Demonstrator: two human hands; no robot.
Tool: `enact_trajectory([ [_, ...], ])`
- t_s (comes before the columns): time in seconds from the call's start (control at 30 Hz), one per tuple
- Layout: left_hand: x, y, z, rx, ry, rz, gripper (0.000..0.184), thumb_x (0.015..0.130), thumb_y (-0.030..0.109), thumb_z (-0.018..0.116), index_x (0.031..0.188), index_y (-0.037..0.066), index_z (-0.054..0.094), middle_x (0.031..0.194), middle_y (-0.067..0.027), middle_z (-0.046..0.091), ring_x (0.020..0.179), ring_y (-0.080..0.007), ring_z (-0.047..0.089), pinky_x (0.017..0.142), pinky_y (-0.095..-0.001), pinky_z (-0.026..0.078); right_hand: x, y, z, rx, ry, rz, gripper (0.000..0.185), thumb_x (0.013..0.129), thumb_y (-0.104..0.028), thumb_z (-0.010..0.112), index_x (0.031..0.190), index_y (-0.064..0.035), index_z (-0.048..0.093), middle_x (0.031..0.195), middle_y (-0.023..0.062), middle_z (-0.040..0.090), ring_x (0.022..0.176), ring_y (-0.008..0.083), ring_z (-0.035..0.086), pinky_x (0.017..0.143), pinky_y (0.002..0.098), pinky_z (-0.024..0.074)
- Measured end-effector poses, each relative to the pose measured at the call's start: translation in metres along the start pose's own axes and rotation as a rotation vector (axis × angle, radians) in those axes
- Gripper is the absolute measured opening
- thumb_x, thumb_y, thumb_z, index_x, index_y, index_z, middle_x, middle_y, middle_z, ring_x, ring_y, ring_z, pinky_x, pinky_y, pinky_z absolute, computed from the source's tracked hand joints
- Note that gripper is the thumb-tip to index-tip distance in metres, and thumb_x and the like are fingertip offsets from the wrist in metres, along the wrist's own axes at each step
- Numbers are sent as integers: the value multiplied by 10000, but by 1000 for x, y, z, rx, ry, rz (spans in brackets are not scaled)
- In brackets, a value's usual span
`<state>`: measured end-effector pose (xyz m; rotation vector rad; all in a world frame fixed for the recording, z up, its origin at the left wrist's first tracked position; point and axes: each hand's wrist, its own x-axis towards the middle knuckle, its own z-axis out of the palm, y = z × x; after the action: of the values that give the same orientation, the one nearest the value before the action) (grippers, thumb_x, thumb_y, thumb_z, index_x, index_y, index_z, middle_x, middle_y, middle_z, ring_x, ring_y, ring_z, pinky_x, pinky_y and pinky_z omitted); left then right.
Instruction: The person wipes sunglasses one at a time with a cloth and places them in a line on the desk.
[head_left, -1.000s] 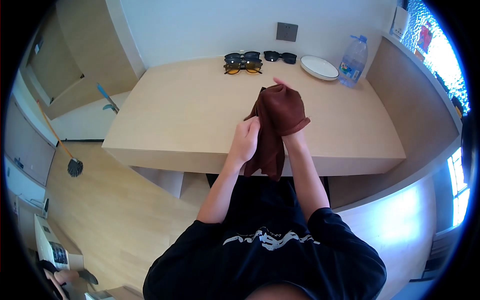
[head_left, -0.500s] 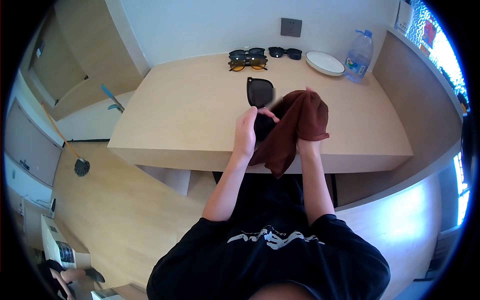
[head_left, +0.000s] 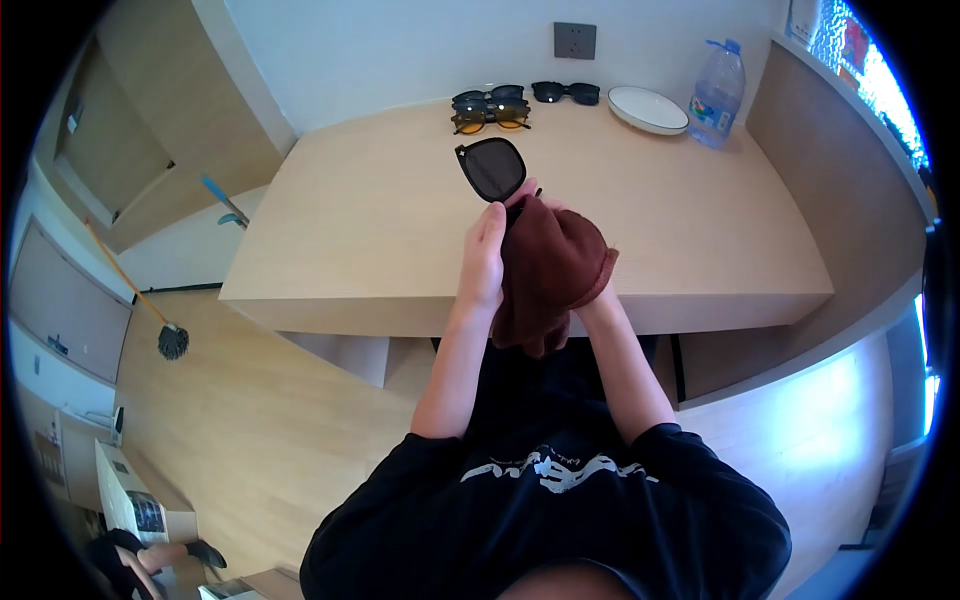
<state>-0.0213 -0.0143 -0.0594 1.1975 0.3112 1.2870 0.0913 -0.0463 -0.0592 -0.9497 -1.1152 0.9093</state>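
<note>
Black sunglasses are held up over the front of the desk, one dark lens in plain sight. My left hand is closed on them near the bridge, thumb toward the lens. A dark brown cloth drapes over my right hand and covers most of its fingers. Through the cloth, my right hand grips around the other side of the sunglasses, where the second lens is hidden. Both hands are close together.
On the light wood desk, several more sunglasses lie at the back, with a black pair beside them. A white plate and a large plastic bottle stand back right. A mop is at left; another person's leg shows lower left.
The cloth and my right hand have moved left, closing around the sunglasses' other side. The visible lens has tilted and shifted slightly left and up.
</note>
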Motion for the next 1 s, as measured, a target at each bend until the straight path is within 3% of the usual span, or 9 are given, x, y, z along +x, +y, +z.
enact_trajectory([
  [0.07,1,-4,-5,1,-39,8,457,1032,304,323,1268,-31,524,1282,-128,545,1181,-184,504,1046,-331,355,3,4,-7,-28,-168,-311,227,879,-209,611,1026,-39,578,1011,76,622,927,146,585,825,279,457],
  [0.2,2,-9,-13,12,-75,-80,455,1029,304,334,1271,-31,525,1295,-127,538,1195,-192,498,1058,-334,340,23,19,-11,-253,-323,-265,308,847,-182,639,1102,-37,547,1115,99,594,1007,162,576,873,292,452],
  [0.27,2,-5,-10,-21,-105,-22,467,1025,305,345,1277,-49,517,1336,-138,511,1245,-203,461,1075,-334,316,15,22,-2,34,-104,-242,343,840,-154,647,1135,-28,526,1149,116,582,1062,170,568,899,288,446],
  [0.4,-2,-1,-6,47,-92,91,521,1019,342,326,1312,-66,465,1420,-160,422,1287,-252,421,1091,-370,300,-2,11,-6,135,-129,-191,387,847,-144,642,1181,-22,491,1156,120,586,1085,177,566,918,284,441],
  [0.5,0,-2,-5,100,-69,155,521,1015,346,337,1298,-66,484,1420,-165,422,1297,-265,413,1103,-379,281,-3,14,-26,-124,-217,-173,414,862,-141,632,1219,-21,461,1166,115,585,1095,171,559,937,280,434],
  [0.57,-6,-2,4,-70,-106,105,505,1013,344,348,1241,-66,535,1423,-178,415,1306,-281,405,1106,-394,273,-8,12,-28,171,-236,-83,448,870,-134,622,1259,-16,433,1168,117,589,1100,165,556,947,286,430],
  [0.83,-37,5,12,343,40,268,466,1006,304,401,1126,-96,607,1268,-203,557,1257,-285,454,1070,-374,308,-30,-29,-9,225,-262,-93,530,869,-123,630,1326,-19,382,1149,123,599,1115,164,548,935,292,449],
  [0.87,-32,10,19,252,80,380,359,988,211,447,1085,-74,643,1144,-136,642,1117,-196,556,997,-316,372,-30,-30,-10,212,-303,-14,532,874,-126,627,1331,-20,377,1145,118,599,1118,166,545,935,291,451],
  [1.0,-28,30,27,91,155,366,371,986,187,436,1015,-109,657,1132,-168,642,1132,-220,552,1006,-343,374,-30,-17,-15,409,-382,65,561,892,-109,593,1377,-23,325,1107,106,607,1051,166,578,940,291,454],
])
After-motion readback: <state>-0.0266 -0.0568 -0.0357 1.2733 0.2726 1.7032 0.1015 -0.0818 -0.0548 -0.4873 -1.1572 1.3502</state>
